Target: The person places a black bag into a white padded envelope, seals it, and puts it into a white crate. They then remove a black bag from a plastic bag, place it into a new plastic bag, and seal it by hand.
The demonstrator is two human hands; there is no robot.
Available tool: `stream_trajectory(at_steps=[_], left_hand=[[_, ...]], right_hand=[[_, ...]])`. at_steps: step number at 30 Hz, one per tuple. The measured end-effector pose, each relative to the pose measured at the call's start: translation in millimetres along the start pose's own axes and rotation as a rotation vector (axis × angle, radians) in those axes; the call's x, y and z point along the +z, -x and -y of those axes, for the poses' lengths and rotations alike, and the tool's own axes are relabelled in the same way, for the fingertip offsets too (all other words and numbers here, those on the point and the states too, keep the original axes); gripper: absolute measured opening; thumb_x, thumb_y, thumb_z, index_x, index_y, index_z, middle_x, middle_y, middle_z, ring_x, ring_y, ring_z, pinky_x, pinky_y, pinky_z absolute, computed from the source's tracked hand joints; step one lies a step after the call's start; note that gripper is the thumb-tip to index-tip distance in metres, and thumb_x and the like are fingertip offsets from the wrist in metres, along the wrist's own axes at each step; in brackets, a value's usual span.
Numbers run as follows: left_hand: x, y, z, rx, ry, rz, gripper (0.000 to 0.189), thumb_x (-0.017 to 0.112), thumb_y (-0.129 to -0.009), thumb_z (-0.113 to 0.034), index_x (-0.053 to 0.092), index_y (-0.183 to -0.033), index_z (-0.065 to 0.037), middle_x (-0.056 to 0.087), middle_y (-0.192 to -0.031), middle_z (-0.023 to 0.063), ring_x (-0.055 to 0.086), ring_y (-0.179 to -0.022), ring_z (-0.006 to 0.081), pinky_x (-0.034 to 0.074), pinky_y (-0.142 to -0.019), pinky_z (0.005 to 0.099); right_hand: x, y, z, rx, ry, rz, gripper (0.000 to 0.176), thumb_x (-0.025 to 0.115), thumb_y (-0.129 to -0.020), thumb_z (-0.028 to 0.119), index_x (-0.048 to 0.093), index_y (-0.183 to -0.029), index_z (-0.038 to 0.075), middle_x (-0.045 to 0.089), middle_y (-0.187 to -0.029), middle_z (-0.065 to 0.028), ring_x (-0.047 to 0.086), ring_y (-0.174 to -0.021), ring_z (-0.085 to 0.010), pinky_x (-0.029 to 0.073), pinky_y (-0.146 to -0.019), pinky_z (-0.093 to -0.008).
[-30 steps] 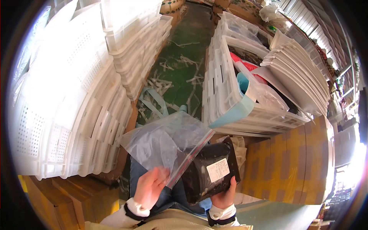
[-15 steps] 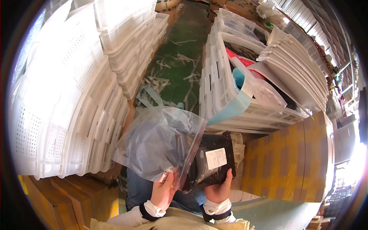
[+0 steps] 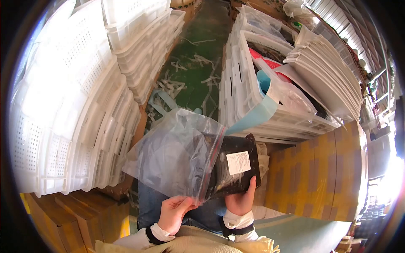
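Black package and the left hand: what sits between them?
The red-striped mouth of the clear zip bag, held by the left hand, overlapping the black package; head view.

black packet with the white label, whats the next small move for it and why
Probably slide the black packet deeper into the clear zip bag. Only its left part seems past the red zip strip; the white label end sticks out. The right hand grips its lower edge, and the left hand pinches the bag's mouth.
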State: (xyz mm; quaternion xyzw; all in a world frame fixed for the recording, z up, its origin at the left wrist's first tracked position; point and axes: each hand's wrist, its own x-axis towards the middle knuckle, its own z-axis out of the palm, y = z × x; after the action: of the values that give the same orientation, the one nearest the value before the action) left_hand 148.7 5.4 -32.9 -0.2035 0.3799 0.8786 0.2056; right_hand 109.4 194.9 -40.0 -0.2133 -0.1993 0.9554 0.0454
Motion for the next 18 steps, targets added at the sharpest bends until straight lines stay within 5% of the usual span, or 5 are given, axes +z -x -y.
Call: stream_trajectory(at_steps=[7,14,18], left_hand=[[-2.8,-7.8,8.3,0.046,-0.047,0.067,0.016,0.056,-0.087,0.000,0.059,-0.101,0.005,0.062,-0.100,0.0130,0.060,-0.093,0.0202,0.048,-0.084,0.0331],[22.0,-32.4,0.7,0.258,0.053,0.011,0.053,0.056,-0.081,0.005,0.036,-0.129,-0.001,0.047,-0.127,0.0128,0.051,-0.110,0.0205,0.043,-0.091,0.0354],[28.6,-44.3,-9.1,0.257,0.158,-0.051,0.058,0.066,-0.075,0.005,0.039,-0.126,-0.002,0.051,-0.120,0.0119,0.049,-0.111,0.0185,0.043,-0.090,0.0306]], right_hand=[[-0.2,-15.4,-5.3,-0.012,0.015,0.031,0.050,0.053,-0.089,0.040,0.045,-0.130,0.013,0.050,-0.131,-0.0041,0.045,-0.120,-0.0249,0.033,-0.102,-0.0447],[8.3,4.4,-15.4,-0.060,0.031,0.044,0.046,0.058,-0.088,0.028,0.046,-0.127,0.007,0.051,-0.128,-0.0064,0.047,-0.118,-0.0221,0.034,-0.103,-0.0391],[2.3,18.1,-20.9,0.004,0.007,-0.031,0.045,0.063,-0.085,0.019,0.047,-0.126,0.009,0.052,-0.127,-0.0045,0.048,-0.116,-0.0194,0.036,-0.101,-0.0362]])
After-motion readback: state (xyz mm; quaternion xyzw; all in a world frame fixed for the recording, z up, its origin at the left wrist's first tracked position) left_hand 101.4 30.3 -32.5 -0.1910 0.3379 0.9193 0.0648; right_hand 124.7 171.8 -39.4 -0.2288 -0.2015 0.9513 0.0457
